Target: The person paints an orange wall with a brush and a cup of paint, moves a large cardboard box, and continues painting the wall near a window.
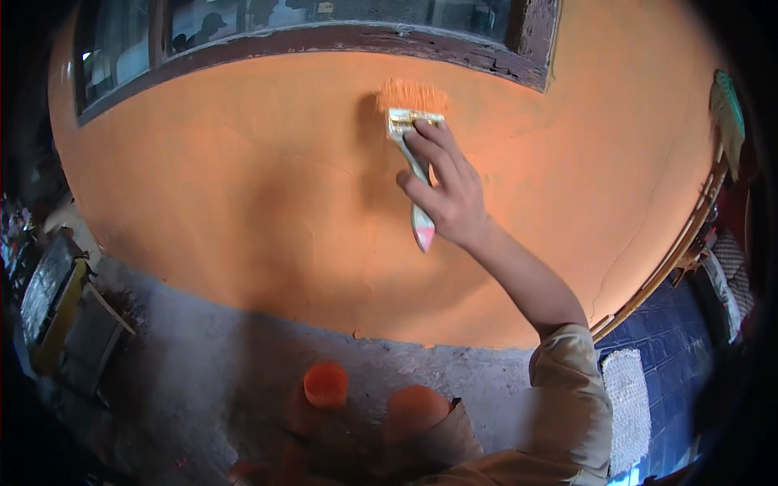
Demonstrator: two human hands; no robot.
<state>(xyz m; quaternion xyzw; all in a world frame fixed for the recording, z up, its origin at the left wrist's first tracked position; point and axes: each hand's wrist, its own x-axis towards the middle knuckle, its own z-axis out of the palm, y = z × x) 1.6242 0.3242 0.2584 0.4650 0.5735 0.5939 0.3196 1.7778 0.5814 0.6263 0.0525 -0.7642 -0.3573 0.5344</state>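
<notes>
My right hand (450, 190) is closed round the handle of a wide flat paintbrush (417, 162). The handle is pale with a pink tip, and the metal band is smeared with paint. Its bristles, thick with orange paint, point up against or close to the orange wall (308, 162), below the window; whether they touch cannot be told. Low in the view is a round, bright orange shape (326, 385), like the mouth of a paint cup; its lower part is dim. I cannot make out my left hand there.
A window with a worn brown frame (324, 44) sits in the wall above the brush. Grey concrete floor (194, 340) runs along the wall's foot. To the right are a green-headed broom (728, 113), dark blue tiles (673, 324) and a pale mat (626, 409).
</notes>
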